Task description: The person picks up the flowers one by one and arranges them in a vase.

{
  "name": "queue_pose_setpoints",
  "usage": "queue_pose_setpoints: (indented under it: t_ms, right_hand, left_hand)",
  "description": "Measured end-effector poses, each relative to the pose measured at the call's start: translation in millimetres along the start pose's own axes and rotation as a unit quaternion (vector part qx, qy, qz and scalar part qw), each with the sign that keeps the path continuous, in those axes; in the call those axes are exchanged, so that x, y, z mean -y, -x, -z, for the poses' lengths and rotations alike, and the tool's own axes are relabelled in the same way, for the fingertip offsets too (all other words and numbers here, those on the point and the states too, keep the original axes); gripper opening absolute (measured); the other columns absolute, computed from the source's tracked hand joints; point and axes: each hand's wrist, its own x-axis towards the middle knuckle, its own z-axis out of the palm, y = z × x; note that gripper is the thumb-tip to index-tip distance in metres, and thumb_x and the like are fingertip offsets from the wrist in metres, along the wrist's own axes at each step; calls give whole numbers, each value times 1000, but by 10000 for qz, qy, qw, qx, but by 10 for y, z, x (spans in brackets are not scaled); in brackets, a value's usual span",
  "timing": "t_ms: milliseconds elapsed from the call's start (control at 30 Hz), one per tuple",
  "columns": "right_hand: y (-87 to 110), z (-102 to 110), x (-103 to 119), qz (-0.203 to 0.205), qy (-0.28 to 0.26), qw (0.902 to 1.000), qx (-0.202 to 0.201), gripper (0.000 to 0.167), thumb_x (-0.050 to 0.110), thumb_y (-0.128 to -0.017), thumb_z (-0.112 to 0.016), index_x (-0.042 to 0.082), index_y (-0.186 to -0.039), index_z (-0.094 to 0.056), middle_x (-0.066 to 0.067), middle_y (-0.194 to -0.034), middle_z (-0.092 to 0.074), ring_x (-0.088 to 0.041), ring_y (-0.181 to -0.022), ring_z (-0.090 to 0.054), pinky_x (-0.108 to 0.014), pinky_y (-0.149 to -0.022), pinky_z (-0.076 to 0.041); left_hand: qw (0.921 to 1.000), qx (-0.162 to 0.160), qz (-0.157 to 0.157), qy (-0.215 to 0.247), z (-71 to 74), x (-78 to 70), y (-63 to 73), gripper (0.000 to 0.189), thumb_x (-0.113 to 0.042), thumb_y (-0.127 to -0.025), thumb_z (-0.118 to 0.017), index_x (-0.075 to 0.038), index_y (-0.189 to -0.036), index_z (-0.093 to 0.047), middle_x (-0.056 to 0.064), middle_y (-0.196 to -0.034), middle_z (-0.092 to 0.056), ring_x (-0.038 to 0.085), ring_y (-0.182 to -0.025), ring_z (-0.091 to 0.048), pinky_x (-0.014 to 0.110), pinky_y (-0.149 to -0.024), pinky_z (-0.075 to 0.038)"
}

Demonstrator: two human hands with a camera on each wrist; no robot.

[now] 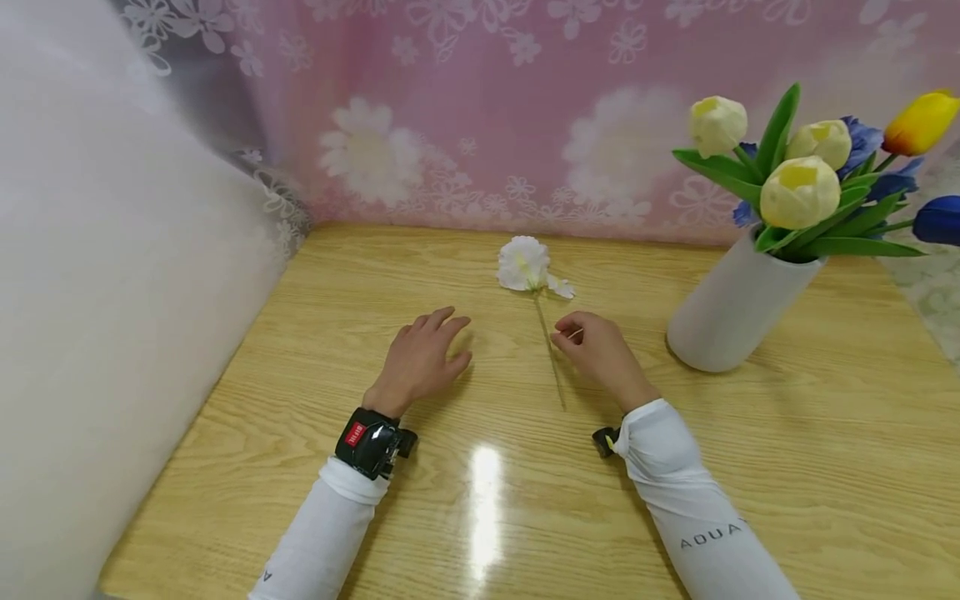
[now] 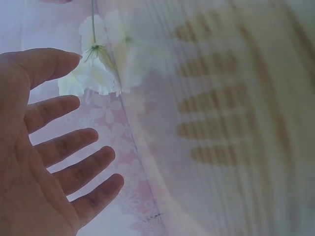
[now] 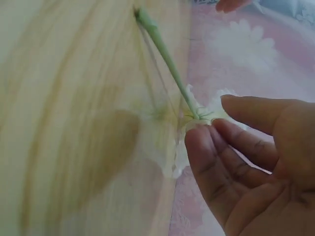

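Note:
A white artificial flower (image 1: 522, 263) lies on the wooden table, its thin green stem (image 1: 550, 351) pointing toward me. Right of the bloom is a smaller white piece of petals (image 1: 561, 287). Just right of the stem, my right hand (image 1: 600, 350) hovers with fingers loosely bent. Thumb and fingers stand apart in the right wrist view, with the stem (image 3: 167, 59) passing beyond the fingertips. My left hand (image 1: 423, 358) is left of the stem, palm toward it, fingers spread and holding nothing; the left wrist view shows the bloom (image 2: 98, 71) beyond its thumb.
On the right a tilted-looking white vase (image 1: 723, 308) holds cream, yellow and blue flowers with green leaves. A pink floral curtain (image 1: 480, 125) hangs along the table's back edge. White fabric (image 1: 112, 250) borders the left side. The glossy tabletop (image 1: 315, 333) reflects light.

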Motion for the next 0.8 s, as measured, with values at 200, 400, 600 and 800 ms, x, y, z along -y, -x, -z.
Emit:
queue_pose_setpoints:
  t_ms: [200, 400, 600, 800]
  right_hand:
    - [-74, -37, -3, -245, -58, 9996, 99, 30, 21, -98, -57, -2, -116, -61, -13, -105, -64, -28, -96, -60, -42, -80, -50]
    - [-137, -42, 38, -515, -4, 9983, 288, 29, 21, -98, -57, -3, -113, -64, -13, -100, -66, -24, -86, -63, -39, -76, -51]
    - [-178, -73, 58, -699, -133, 9964, 455, 23, 15, -97, -57, -1, -107, -70, -12, -95, -69, -19, -71, -65, -33, -67, -53]
    - [-167, -108, 61, -797, -466, 9945, 499, 22, 14, -97, -57, -1, -107, -70, -13, -93, -69, -19, -71, -66, -32, -65, -54]
  left_hand:
    - [10000, 16, 28, 3, -1, 15, 15, 44, -31, -94, -58, -14, -134, -56, 13, -142, -44, 35, -124, -45, 54, -96, -39]
    - [10000, 8, 23, 8, -14, 34, 26, 42, -30, -94, -59, -14, -133, -57, 13, -142, -45, 35, -124, -45, 54, -96, -39]
    - [10000, 17, 28, 12, -21, 57, 39, 42, -30, -94, -58, -14, -132, -57, 13, -143, -44, 34, -124, -45, 54, -97, -39]
    - [10000, -6, 13, 29, -13, 73, 58, 41, -29, -94, -59, -13, -132, -58, 14, -142, -45, 35, -124, -46, 54, -96, -39]
